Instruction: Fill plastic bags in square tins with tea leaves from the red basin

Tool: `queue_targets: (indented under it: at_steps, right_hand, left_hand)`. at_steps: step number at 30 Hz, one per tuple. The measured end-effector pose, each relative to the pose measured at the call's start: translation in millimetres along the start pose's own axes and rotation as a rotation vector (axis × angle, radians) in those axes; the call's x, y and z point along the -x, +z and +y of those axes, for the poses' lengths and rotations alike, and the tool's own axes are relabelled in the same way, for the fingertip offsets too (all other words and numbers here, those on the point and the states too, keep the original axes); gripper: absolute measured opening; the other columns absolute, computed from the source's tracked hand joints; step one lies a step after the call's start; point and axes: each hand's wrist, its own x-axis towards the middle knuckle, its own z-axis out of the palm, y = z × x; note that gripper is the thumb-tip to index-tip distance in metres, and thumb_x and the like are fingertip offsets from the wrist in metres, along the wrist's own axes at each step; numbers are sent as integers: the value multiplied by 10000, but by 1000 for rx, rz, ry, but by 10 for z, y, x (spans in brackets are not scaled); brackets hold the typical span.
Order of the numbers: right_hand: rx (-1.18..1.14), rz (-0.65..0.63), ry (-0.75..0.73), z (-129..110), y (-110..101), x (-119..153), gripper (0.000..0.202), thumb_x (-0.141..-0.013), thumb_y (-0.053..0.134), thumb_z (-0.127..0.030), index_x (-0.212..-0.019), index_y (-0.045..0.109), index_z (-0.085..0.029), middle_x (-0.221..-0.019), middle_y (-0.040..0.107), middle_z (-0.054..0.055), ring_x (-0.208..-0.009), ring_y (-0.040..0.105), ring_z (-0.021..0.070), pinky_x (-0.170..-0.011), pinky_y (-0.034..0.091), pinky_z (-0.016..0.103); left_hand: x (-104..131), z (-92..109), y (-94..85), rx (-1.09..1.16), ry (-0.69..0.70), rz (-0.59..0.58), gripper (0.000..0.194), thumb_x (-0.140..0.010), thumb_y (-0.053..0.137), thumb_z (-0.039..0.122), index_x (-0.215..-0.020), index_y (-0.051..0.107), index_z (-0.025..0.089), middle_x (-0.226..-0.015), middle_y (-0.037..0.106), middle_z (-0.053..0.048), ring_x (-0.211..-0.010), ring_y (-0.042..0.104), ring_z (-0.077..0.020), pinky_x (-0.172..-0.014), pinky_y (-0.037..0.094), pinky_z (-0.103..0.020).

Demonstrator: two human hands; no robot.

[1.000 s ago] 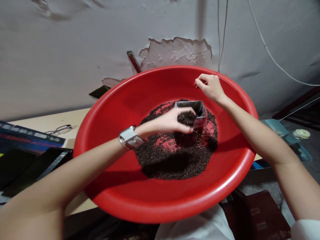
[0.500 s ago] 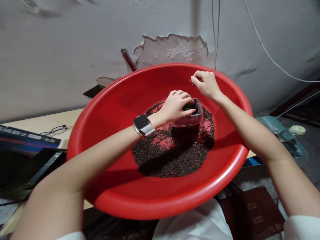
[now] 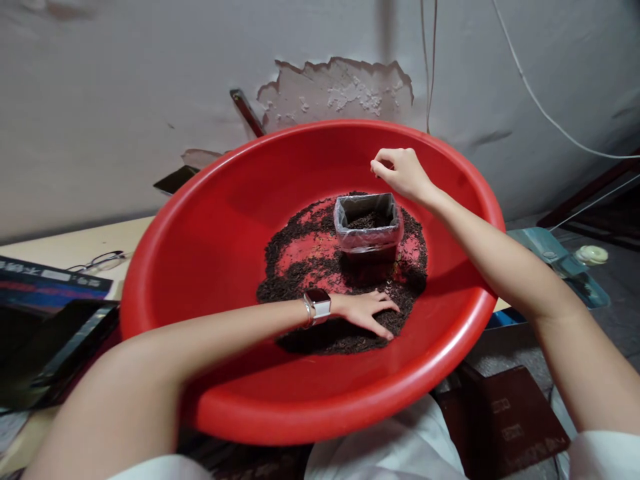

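Since the earlier head view, the left hand has moved from the plastic-lined box down onto dark flakes, fingers spread; the box stands in the red basin; the right hand has curled fingers, holding what I cannot tell

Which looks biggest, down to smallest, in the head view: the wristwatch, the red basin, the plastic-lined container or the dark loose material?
1. Red basin
2. Dark loose material, partly hidden by an arm
3. Plastic-lined container
4. Wristwatch
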Motion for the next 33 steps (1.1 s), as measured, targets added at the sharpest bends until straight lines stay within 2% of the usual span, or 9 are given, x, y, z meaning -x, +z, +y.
queue_targets:
  at_steps: [5, 8, 12, 16, 20, 24, 27, 29, 33]
  right_hand:
    - [-9, 4, 21, -12, -13, 2, 280, -928, 435, -331, -845, 672, -208, -794, 666, 34, -799, 597, 187, -832, 432, 357]
    - [-16, -1, 20, -12, -17, 1, 276, -926, 438, -328, -850, 671, -202, -799, 670, 42, -796, 597, 188, -818, 439, 358]
    - [-28, 3, 8, -8, -16, 4, 290, -925, 437, -353, -848, 673, -203, -807, 678, 48, -786, 601, 193, -804, 449, 366]
    - [-40, 25, -4, 10, -26, 1, 299, -926, 436, -359, -837, 671, -195, -813, 682, 46, -793, 602, 187, -804, 448, 349]
    - [-50, 48, 2, 37, -45, -14, 306, -929, 439, -384, -863, 679, -205, -809, 678, 42, -789, 601, 188, -814, 451, 357]
    - [-61, 68, 12, 53, -57, -23, 312, -923, 441, -386, -871, 688, -203, -808, 681, 52, -789, 602, 202, -803, 453, 369]
    - [-54, 73, 7, 64, -60, -22, 316, -915, 443, -387, -868, 692, -199, -788, 682, 52, -776, 599, 203, -798, 451, 368]
    - [-45, 72, 1, 76, -60, -20, 312, -911, 447, -390, -868, 693, -202, -777, 682, 47, -762, 593, 199, -798, 448, 364]
    - [-35, 74, 2, 85, -61, -17, 302, -910, 448, -376, -879, 694, -203, -795, 687, 42, -760, 590, 195, -824, 433, 368]
  left_hand:
    - [55, -81, -61, 28, -14, -133, 1067, -469, 850, 486, -1397, 385, 241, -1472, 397, -128, -1327, 391, -371, -1083, 335, -449]
    - [47, -116, 29, -33, -32, -90, 1045, -507, 847, 410, -1403, 352, 202, -1431, 442, -164, -1249, 476, -367, -1029, 385, -428]
    - [100, -114, 134, -68, -39, 17, 863, -614, 796, 345, -1364, 396, 201, -1370, 515, -152, -1197, 525, -334, -986, 407, -382]
    - [224, -45, 85, -36, 7, 78, 728, -637, 782, 306, -1287, 467, 220, -1296, 576, -108, -1148, 554, -311, -961, 422, -356]
    - [452, 178, -250, 71, 63, 331, 640, -670, 737, 270, -1251, 472, 242, -1291, 570, -55, -1162, 534, -274, -997, 405, -343]
    - [684, 451, -833, 85, 139, 691, 549, -717, 652, 240, -1231, 461, 214, -1237, 574, -50, -1086, 560, -242, -973, 426, -370]
    - [731, 476, -1235, 35, 80, 951, 590, -723, 648, 255, -1265, 426, 186, -1165, 590, -48, -1049, 566, -234, -948, 437, -389]
    - [705, 382, -1415, -6, 34, 1029, 595, -724, 656, 264, -1267, 430, 178, -1136, 596, -45, -1042, 563, -229, -947, 435, -394]
    - [640, 172, -1533, -147, -9, 971, 535, -684, 737, 349, -1162, 546, 203, -1175, 576, -61, -1090, 532, -242, -969, 418, -407]
